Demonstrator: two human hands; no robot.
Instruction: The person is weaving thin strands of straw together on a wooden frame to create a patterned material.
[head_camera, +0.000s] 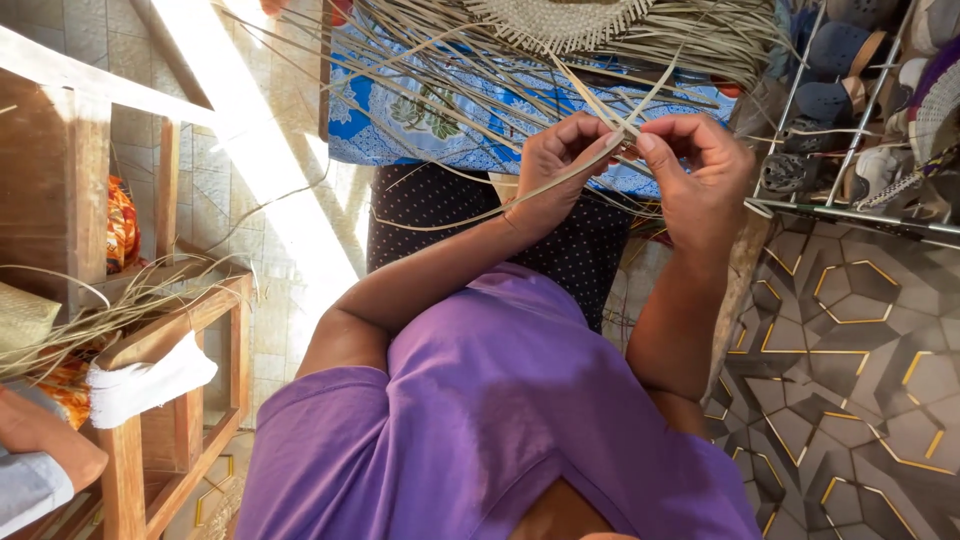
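Note:
My left hand and my right hand meet above my lap, both pinching thin pale dried leaf strips that cross between the fingertips. The strips run up to a round woven piece at the top of the view, from which several loose strands fan out over a blue patterned cloth. One long strip trails left from my left hand across my dark dotted skirt. I wear a purple shirt.
A wooden frame stands at the left with dried strips and a white cloth on it. Another person's arm shows at the bottom left. A wire rack of shoes stands at the right above patterned floor tiles.

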